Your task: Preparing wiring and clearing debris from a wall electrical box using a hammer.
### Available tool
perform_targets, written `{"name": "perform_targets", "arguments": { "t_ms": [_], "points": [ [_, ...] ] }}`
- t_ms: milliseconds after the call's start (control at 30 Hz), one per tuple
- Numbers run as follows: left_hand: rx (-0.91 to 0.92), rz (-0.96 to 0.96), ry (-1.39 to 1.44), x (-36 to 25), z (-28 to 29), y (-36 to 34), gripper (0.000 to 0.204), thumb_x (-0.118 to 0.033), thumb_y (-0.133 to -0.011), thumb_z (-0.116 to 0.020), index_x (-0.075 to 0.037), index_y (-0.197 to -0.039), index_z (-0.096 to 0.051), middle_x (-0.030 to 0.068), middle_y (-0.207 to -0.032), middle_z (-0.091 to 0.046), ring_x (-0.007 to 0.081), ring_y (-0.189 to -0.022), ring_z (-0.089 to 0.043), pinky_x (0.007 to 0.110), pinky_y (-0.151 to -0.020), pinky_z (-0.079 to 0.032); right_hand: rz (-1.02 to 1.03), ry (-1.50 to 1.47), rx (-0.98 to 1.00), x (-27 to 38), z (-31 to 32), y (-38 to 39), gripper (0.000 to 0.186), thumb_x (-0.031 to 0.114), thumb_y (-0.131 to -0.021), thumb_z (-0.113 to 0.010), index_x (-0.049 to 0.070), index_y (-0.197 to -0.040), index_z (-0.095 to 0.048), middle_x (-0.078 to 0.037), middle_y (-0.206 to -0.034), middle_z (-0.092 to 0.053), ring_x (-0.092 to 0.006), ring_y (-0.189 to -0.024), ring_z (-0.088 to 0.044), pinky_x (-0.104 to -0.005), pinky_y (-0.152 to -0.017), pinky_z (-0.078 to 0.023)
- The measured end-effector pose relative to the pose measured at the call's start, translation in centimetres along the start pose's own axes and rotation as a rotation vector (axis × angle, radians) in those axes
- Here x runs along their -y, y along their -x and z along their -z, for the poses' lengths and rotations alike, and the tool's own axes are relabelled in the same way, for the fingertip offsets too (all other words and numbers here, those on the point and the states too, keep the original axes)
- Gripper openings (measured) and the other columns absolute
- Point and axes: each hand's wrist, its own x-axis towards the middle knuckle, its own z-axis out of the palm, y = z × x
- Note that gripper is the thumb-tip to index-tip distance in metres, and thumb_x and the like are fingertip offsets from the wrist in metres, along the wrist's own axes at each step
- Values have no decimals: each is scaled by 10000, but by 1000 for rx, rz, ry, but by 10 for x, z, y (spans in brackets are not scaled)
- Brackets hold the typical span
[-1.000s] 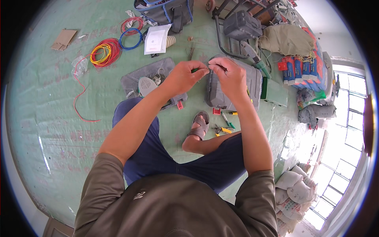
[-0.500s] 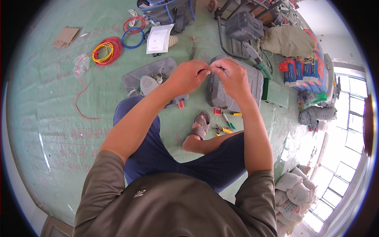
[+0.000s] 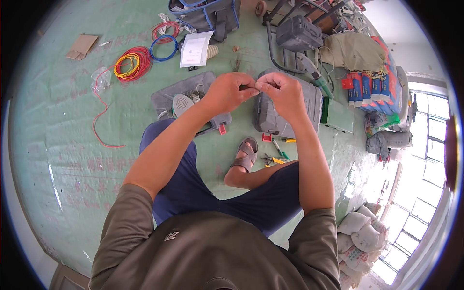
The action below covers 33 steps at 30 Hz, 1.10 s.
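Note:
My left hand [image 3: 229, 92] and my right hand [image 3: 283, 95] meet at the fingertips, both closed in a pinch on something small and thin that is too small to make out. Below them lie an open grey plastic case [image 3: 164, 99] on the left, with a pale respirator-like piece [image 3: 182, 105] and white cords in it, and a shut grey case [image 3: 310, 108] on the right. Pliers with yellow handles [image 3: 275, 160] and green-handled tools [image 3: 279, 149] lie on the green-covered floor beside my foot [image 3: 244, 157].
Red and yellow wire coils [image 3: 137, 70], a blue coil [image 3: 164, 48], a white packet [image 3: 194, 50] and a tool bag [image 3: 203, 14] lie ahead. At right are a folded trolley [image 3: 275, 55], a green metal box [image 3: 336, 116] and stacked bags [image 3: 367, 89]. Sacks [image 3: 362, 232] sit near the window.
My hands have shifted slightly and their fingers have changed angle, still meeting in front of me. The green bit seen earlier in my left hand is harder to see. The view has shifted slightly.

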Motion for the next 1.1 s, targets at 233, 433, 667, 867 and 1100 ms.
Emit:
{"name": "perform_targets", "arguments": {
  "t_ms": [233, 433, 667, 867, 1100],
  "points": [
    [149, 108, 98, -1, 13, -2, 125, -128, -859, -707, -12, -899, -686, -4, -769, -630, 59, -694, -538, 246, -617, -435, -99, -377, 134, -1, 10, -2, 168, 77, -841, -666, 31, -1000, -693, -25, -811, -658, -86, -748, -584, -256, -672, -470],
    [238, 152, 356, -2, 29, -1, 121, -142, -847, -716, -23, -859, -696, -37, -749, -620, 47, -690, -519, 226, -609, -411, 527, 235, 75, 13, 22, 9, 315, 2, -772, -681, 122, -1063, -685, -45, -940, -657, -206, -838, -621, -318, -733, -514],
    [298, 176, 346, -5, 32, 1, 116, -138, -846, -722, -25, -864, -704, -33, -760, -624, 45, -716, -522, 216, -632, -408, 726, 413, 35, 24, 17, 8, 343, 19, -668, -751, 120, -989, -687, -23, -937, -643, -242, -855, -611, -360, -729, -526],
    [284, 201, 403, -7, 34, 3, 103, -110, -846, -720, -18, -890, -703, -16, -814, -649, 54, -753, -550, 216, -666, -434, 776, 421, 18, 25, 16, 5, 341, 24, -655, -758, 98, -980, -686, -26, -919, -647, -238, -832, -611, -354, -721, -527],
    [243, 145, 441, -9, 34, 3, 75, -51, -839, -708, -8, -900, -700, 20, -861, -677, 74, -794, -590, 226, -723, -473, 794, 392, -10, 24, 11, 4, 284, 34, -673, -756, 73, -948, -695, -36, -907, -654, -245, -812, -612, -350, -714, -525]
  ]
}}
